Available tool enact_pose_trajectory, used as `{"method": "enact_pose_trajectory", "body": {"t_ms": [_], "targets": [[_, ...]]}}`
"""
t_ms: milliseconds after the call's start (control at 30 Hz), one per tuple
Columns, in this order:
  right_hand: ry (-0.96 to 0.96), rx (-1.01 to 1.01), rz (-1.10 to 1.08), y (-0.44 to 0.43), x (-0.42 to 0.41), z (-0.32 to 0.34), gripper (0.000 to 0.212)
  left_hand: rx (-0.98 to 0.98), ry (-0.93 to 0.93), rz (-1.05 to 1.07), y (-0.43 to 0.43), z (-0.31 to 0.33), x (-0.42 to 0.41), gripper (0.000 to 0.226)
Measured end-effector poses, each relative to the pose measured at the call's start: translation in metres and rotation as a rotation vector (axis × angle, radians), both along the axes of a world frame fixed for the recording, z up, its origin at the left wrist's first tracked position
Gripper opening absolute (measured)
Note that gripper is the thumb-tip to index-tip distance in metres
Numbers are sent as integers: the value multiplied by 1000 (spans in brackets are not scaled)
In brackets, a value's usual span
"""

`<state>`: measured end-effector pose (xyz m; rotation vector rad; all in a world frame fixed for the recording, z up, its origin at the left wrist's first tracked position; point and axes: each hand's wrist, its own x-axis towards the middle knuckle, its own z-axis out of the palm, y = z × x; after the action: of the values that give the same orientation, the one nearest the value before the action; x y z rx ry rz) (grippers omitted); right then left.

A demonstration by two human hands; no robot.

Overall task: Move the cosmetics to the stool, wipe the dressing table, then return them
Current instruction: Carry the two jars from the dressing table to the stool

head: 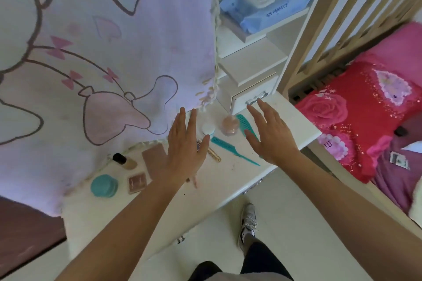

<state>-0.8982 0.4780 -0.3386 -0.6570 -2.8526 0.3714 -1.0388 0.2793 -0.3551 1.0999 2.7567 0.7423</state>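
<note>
Cosmetics lie scattered on the white dressing table [228,180]: a teal round jar [104,185], a small brown palette [137,183], a larger brown flat case [153,159], a foundation bottle with a black cap [125,160], a white-lidded jar [208,129], a pink powder jar [230,125], a teal tail comb [233,153] and a wider teal comb [243,123]. My left hand [186,146] hovers flat above gold items near the middle, fingers straight. My right hand [269,132] hovers open over the wide comb. Neither hand holds anything.
A lilac cartoon-print cloth [102,52] hangs over the table's back. A small drawer unit [249,96] and shelves with a blue wet-wipe pack [267,4] stand at the right. A bed with red and pink bedding [356,116] lies further right. My shoe [248,223] is on the floor.
</note>
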Motion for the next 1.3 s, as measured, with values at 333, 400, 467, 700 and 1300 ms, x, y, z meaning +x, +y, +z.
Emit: {"method": "enact_pose_trajectory", "body": {"t_ms": [333,400,467,700,1300], "targets": [[-210,-248,246,79,-95,-105,53,-85,-252,259,78,-77,-31,81],[-212,-276,262,78,-98,-121,55,-97,-293,301,85,-95,-28,83],[-198,-303,244,75,-97,-137,55,-120,-311,300,91,-115,-25,79],[-114,-371,171,66,-94,-178,46,-66,-298,217,103,-162,-24,57],[229,-361,347,26,-135,-63,53,219,109,377,37,-29,-69,39]]}}
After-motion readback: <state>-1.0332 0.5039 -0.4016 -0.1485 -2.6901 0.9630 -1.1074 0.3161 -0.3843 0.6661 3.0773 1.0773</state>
